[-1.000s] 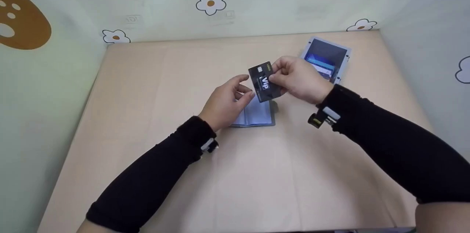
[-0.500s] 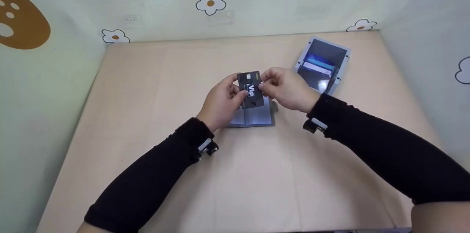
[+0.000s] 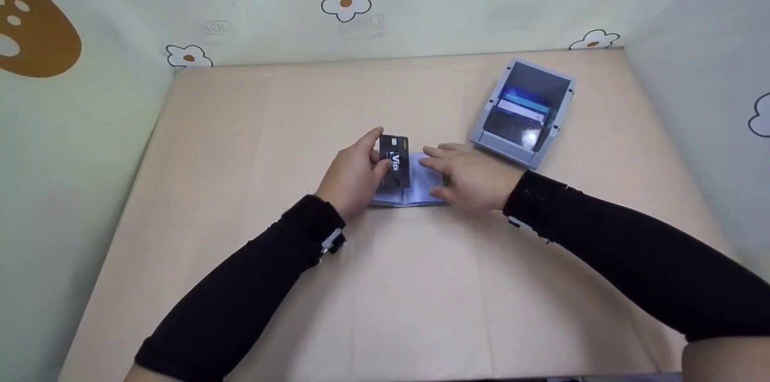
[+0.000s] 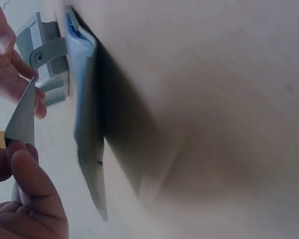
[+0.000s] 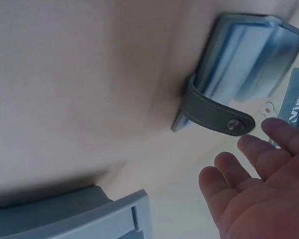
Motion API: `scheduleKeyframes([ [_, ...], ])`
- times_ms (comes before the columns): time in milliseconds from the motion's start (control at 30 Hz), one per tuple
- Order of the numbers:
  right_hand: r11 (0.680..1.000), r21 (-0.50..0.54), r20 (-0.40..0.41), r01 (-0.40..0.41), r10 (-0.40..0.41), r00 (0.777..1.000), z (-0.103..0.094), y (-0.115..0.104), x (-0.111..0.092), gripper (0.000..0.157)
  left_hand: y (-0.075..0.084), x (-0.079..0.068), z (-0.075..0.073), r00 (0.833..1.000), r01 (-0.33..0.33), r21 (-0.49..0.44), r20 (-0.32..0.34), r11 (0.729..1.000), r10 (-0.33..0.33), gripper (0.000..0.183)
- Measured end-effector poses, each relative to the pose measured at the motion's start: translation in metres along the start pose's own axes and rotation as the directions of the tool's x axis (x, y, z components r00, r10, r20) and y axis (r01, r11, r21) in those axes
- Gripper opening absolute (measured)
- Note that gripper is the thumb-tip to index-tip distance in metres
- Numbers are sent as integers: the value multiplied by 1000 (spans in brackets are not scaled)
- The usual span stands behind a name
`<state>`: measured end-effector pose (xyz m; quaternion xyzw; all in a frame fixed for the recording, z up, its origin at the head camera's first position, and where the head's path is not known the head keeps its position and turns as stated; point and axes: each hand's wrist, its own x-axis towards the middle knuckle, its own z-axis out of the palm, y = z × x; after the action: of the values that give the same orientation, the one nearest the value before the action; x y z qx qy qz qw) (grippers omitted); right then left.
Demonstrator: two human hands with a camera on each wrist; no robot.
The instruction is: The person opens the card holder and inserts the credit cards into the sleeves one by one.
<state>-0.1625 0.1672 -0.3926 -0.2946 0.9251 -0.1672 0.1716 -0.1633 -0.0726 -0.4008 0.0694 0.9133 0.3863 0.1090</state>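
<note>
My left hand (image 3: 355, 175) pinches a black "VIP" card (image 3: 394, 160) between thumb and fingers, upright above an open card holder (image 3: 426, 183). In the left wrist view the card (image 4: 23, 117) shows nearly edge-on. The holder has clear plastic sleeves (image 5: 256, 55) and a grey-green strap (image 5: 214, 112) with a metal snap, seen in the right wrist view. Over the holder's right side, my right hand (image 3: 472, 178) has its fingers spread and holds nothing. Its fingertips overlap the right sleeve in the head view.
A grey bin (image 3: 502, 144) stands at the back right, with several blue, white and dark cards (image 3: 522, 110) inside. Pale walls with printed flowers (image 3: 346, 2) border the beige-covered table (image 3: 240, 129) at the back and sides.
The card has passed from my right hand to my left and come left and lower, over the holder. My right hand has let go, opened its fingers and moved down to the holder's right side.
</note>
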Motion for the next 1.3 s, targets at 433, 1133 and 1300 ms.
scheduleKeyframes([
  [433,993,-57,5,105,-105,994,16,9,-3,63,-12,4,2,1000,-8,154,28,988,4,66],
  [1133,994,-69,66,81,-76,995,20,13,-2,66,-17,8,8,998,-19,226,69,974,3,58],
  [1300,994,-70,61,87,-82,995,19,13,-2,66,-15,8,8,997,-16,223,77,975,-1,56],
])
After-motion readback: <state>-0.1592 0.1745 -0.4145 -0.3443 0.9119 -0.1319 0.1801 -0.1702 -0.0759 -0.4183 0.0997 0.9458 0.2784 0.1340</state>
